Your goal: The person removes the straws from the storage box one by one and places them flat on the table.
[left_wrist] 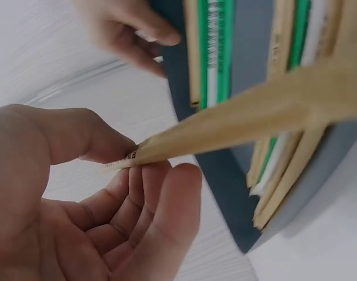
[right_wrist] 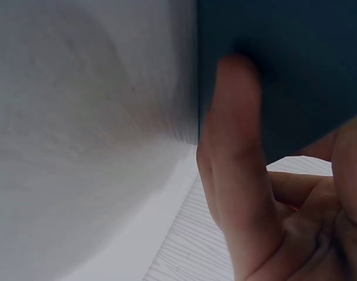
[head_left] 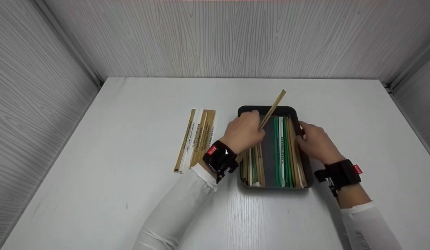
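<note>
Pale wood-grain panels wall in three sides of the white table (head_left: pixel 114 208) where I work. Near its middle sits a dark grey rectangular tray (head_left: pixel 244 110) filled with long paper-wrapped chopstick packets, brown ones and green-and-white ones (head_left: pixel 280 149), lying lengthwise in rows. My left hand (head_left: pixel 243 131) hovers over the tray's left half and pinches one brown paper chopstick sleeve (head_left: pixel 274 106) near its lower end; the sleeve slants up and away from my fingers, its far tip reaching past the tray's back rim. In the left wrist view my thumb (left_wrist: pixel 78 137) presses that sleeve's end against my fingertips (left_wrist: pixel 166 181), while the rest of it runs out over the tray, clear of the packets lying there. My right hand (head_left: pixel 315 142) rests against the tray's right wall, fingers curled about the rim; in the right wrist view one finger (right_wrist: pixel 234 152) lies flat on the tray's dark side. To the left of the tray, well apart from it, a small bundle of brown and white wrapped chopstick packets (head_left: pixel 196 139) lies side by side on the table.
</note>
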The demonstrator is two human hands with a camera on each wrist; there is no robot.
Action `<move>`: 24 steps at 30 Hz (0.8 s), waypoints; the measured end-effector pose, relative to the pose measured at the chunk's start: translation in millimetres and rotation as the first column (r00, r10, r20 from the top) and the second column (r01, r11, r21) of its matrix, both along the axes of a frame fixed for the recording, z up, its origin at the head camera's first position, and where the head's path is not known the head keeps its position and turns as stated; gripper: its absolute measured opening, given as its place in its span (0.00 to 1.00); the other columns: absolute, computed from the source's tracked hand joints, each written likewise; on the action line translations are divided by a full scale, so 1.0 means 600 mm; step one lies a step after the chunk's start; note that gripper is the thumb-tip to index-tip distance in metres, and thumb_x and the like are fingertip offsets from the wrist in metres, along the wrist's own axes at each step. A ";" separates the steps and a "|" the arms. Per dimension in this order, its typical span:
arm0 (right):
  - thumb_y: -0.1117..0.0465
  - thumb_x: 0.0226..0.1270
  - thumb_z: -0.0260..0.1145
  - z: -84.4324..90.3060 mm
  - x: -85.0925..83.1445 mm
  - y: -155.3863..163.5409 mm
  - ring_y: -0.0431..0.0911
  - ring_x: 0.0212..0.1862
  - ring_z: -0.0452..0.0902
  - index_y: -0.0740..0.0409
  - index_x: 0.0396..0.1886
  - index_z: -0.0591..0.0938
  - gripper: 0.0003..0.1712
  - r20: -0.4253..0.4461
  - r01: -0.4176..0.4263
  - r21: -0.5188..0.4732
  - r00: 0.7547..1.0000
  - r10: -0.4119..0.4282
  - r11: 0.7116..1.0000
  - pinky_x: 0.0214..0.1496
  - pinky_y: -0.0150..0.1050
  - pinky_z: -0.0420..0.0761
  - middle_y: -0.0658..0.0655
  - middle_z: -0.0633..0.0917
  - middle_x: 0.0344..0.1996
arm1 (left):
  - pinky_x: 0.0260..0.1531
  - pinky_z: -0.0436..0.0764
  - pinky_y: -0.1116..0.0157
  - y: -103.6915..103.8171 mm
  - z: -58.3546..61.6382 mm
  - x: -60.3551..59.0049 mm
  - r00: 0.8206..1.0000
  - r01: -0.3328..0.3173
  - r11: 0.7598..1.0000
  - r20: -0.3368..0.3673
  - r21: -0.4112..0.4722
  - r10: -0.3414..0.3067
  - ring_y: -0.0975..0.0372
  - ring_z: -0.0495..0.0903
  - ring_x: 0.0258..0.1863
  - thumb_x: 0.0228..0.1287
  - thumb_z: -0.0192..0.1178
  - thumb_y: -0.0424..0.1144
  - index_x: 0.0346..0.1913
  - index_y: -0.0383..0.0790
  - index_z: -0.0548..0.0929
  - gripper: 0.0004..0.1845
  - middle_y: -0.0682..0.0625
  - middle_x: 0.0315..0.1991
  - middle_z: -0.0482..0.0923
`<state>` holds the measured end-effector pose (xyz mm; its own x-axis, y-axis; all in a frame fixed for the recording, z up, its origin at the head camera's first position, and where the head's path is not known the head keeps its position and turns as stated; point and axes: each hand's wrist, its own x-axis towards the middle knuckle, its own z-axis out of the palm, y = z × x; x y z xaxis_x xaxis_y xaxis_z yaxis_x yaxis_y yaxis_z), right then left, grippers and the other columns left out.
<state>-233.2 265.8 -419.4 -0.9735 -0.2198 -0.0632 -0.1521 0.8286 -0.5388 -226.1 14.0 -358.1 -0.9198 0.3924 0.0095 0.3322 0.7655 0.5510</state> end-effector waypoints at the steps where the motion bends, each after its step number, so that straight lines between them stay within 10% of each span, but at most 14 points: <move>1: 0.67 0.78 0.55 0.000 0.000 0.000 0.57 0.43 0.81 0.75 0.74 0.65 0.29 0.001 -0.001 0.000 1.000 0.001 1.000 0.38 0.48 0.83 0.73 0.83 0.49 | 0.18 0.77 0.66 -0.007 0.006 0.001 1.000 -0.003 1.000 -0.012 0.016 0.004 0.60 0.77 0.23 0.70 0.59 0.32 0.39 0.37 0.77 0.02 0.47 0.31 0.77; 9: 0.67 0.78 0.54 0.002 0.003 0.000 0.57 0.43 0.81 0.77 0.75 0.64 0.30 0.005 0.004 0.007 1.000 -0.004 1.000 0.38 0.47 0.83 0.74 0.82 0.51 | 0.35 0.81 0.60 -0.082 0.022 -0.002 0.989 -0.116 0.987 -0.075 0.108 0.125 0.55 0.80 0.39 0.72 0.59 0.29 0.56 0.30 0.80 0.13 0.43 0.45 0.79; 24: 0.66 0.78 0.54 0.004 0.007 -0.001 0.58 0.45 0.80 0.78 0.76 0.60 0.32 0.024 0.023 0.001 0.999 -0.023 1.000 0.41 0.48 0.83 0.77 0.81 0.54 | 0.31 0.84 0.54 -0.131 -0.091 -0.010 0.965 -0.263 0.962 -0.026 -0.068 0.262 0.49 0.83 0.37 0.65 0.57 0.22 0.49 0.29 0.83 0.12 0.37 0.44 0.80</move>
<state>-228.8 265.0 -417.2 -0.9765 -0.1977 -0.0862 -0.1206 0.8319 -0.5416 -232.1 -64.8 -413.0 -0.9905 0.1373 0.0066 0.1229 0.8637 0.4887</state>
